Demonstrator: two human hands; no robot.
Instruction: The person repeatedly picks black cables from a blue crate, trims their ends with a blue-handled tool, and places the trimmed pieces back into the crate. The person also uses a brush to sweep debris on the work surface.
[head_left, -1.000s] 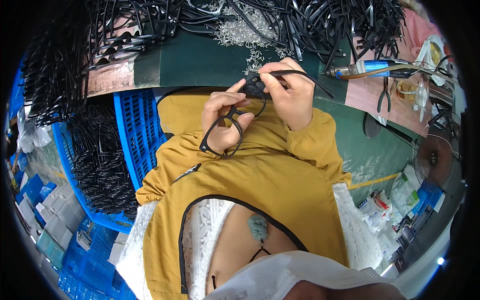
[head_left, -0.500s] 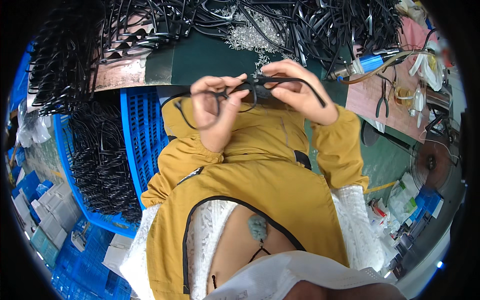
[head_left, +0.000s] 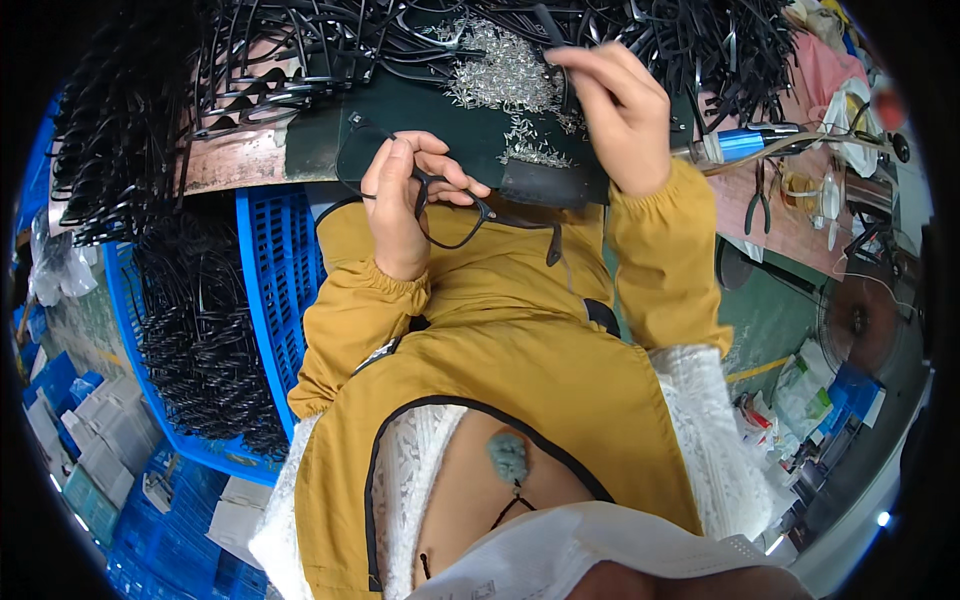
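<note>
Cluttered workbench [head_left: 250, 165] | left hand [head_left: 400, 200] grips black eyeglass frame [head_left: 450, 215] | right hand [head_left: 620, 110] raised, fingertips pinched over small metal parts [head_left: 500, 75]

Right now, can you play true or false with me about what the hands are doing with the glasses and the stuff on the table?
1. The left hand holds a black glasses frame. True.
2. The right hand is resting in the lap. False: it is raised over the pile of small silver metal parts on the dark green mat.
3. The crate beside the person is red. False: it is blue and holds black frames.
4. A blue-handled tool lies on the table to the right. True.
5. The sleeves are yellow. True.
</note>
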